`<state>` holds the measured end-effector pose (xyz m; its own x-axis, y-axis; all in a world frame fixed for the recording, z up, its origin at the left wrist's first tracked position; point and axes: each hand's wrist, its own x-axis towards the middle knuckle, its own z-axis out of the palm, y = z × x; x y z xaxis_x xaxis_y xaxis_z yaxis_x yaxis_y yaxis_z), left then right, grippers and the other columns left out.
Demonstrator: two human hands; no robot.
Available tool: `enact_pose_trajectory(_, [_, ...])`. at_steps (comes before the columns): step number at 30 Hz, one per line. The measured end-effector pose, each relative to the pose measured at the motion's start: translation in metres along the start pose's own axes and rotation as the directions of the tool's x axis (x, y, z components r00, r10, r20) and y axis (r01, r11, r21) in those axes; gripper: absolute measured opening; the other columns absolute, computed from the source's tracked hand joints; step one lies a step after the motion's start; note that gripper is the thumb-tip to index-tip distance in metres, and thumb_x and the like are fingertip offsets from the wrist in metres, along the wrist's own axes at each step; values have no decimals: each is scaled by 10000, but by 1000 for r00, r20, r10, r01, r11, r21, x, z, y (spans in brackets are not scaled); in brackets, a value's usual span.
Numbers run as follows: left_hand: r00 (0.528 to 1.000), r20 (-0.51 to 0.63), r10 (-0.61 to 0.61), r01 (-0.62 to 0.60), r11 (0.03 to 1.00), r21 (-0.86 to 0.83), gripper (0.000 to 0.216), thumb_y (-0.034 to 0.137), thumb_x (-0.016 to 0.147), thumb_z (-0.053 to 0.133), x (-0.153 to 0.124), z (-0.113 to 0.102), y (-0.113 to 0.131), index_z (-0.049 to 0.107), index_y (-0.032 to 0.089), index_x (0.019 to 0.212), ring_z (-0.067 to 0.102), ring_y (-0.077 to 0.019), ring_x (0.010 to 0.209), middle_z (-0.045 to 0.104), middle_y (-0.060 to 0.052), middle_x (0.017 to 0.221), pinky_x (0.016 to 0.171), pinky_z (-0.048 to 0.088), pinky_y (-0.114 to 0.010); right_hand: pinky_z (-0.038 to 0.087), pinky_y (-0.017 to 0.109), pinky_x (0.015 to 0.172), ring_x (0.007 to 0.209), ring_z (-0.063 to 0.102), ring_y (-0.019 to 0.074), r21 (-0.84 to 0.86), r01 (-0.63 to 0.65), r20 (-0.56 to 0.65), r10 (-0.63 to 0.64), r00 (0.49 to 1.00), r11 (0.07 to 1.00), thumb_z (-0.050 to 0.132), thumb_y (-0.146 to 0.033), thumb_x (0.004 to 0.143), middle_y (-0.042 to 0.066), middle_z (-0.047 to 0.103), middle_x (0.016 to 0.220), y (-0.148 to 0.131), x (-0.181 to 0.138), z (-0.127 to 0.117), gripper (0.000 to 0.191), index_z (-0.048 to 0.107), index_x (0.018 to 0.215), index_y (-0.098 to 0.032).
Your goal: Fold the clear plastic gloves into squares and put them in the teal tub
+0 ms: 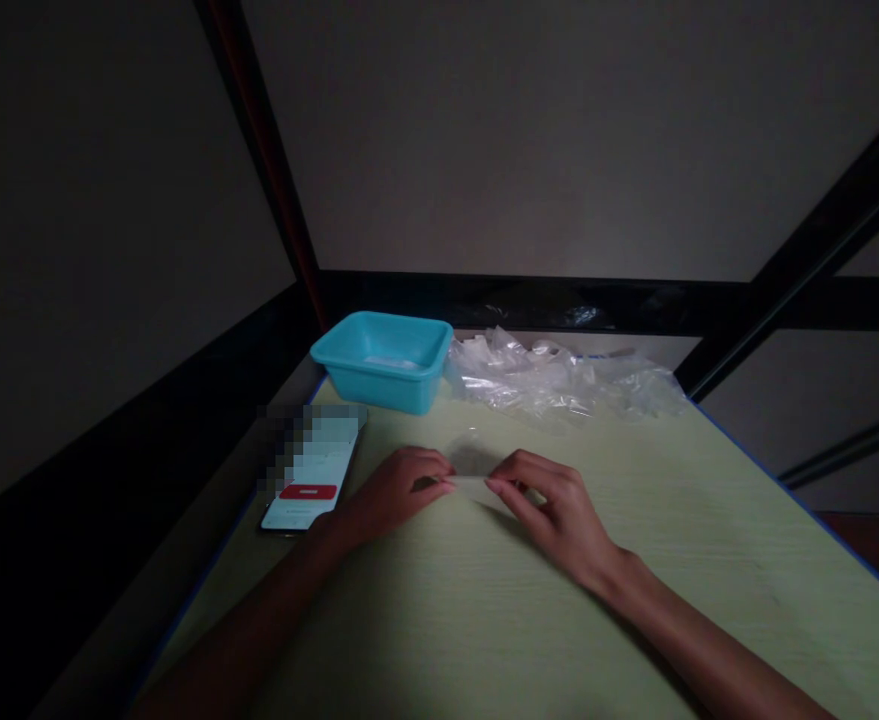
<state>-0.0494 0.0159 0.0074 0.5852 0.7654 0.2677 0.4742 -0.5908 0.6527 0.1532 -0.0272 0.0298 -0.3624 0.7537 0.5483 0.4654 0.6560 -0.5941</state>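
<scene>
Between my two hands, over the middle of the table, stretches a small clear plastic bag (473, 462) with a pale strip along its near edge. My left hand (407, 490) pinches the left end of that strip between thumb and fingers. At the right end, my right hand (548, 497) grips it the same way. The see-through film rises a little beyond the fingertips, and its far outline is hard to make out.
A turquoise plastic basin (383, 385) stands at the back left, with something pale inside. Beside it lies a heap of crumpled clear plastic (544, 375). A lit phone (311, 470) rests near my left forearm. The pale green table (694, 520) has blue edging and meets a wall behind.
</scene>
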Motion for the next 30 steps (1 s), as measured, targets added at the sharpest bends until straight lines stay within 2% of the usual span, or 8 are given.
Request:
enact_pose_trajectory(6, [991, -108, -74, 61, 991, -122, 119, 219, 754, 579, 2, -17, 9, 678, 159, 728, 637, -174, 790, 711, -48, 820, 761, 472, -270, 437, 250, 547, 596, 563, 137, 0, 12, -90, -12, 996, 1000, 519, -206, 858, 33, 603, 653, -1, 6, -22, 173, 602, 713, -164])
enact_pose_trajectory(11, [960, -231, -157, 108, 971, -213, 129, 269, 712, 614, 4, -32, 12, 677, 158, 696, 644, -190, 769, 714, -55, 791, 757, 479, -286, 448, 251, 540, 586, 569, 132, 2, 49, -198, -48, 979, 999, 567, -180, 821, 18, 616, 638, -1, 10, -34, 136, 614, 694, -178])
enact_pose_trajectory(14, [946, -284, -158, 86, 964, -253, 148, 296, 706, 623, 3, -37, 11, 687, 162, 719, 647, -194, 769, 717, -52, 786, 768, 479, -296, 452, 246, 537, 585, 575, 130, 19, 67, -266, -60, 962, 998, 587, -162, 801, 12, 628, 637, 0, 11, -38, 118, 620, 691, -186])
enact_pose_trajectory(18, [938, -311, -149, 63, 961, -271, 163, 314, 709, 627, 1, -42, 17, 695, 171, 742, 653, -192, 765, 721, -47, 788, 751, 487, -295, 459, 231, 546, 591, 584, 119, 41, 110, -300, -93, 949, 993, 607, -125, 776, 0, 644, 641, 1, 10, -43, 110, 634, 697, -195])
enact_pose_trajectory(22, [927, -346, -147, 45, 958, -285, 122, 293, 695, 644, -3, -46, 28, 693, 183, 714, 660, -178, 700, 721, -36, 735, 683, 503, -275, 461, 203, 515, 559, 588, 103, 72, 80, -328, -52, 943, 994, 619, -118, 763, -13, 652, 622, 0, 9, -45, 105, 649, 700, -197])
enact_pose_trajectory(25, [928, -333, -165, 38, 933, -357, 85, 266, 688, 654, -7, -50, 36, 684, 190, 712, 665, -167, 658, 719, -26, 702, 636, 516, -260, 462, 188, 475, 517, 592, 99, 115, 30, -339, 11, 941, 993, 642, -134, 741, -15, 661, 600, -5, 9, -48, 89, 660, 681, -196])
enact_pose_trajectory(30, [957, -198, -213, 64, 818, -572, 84, 255, 683, 665, -11, -52, 44, 636, 178, 701, 638, -136, 508, 687, 5, 608, 478, 496, -215, 443, 187, 393, 431, 567, 102, 239, -72, -327, 150, 933, 968, 679, -232, 716, -11, 643, 527, -16, 10, -53, 111, 653, 617, -190])
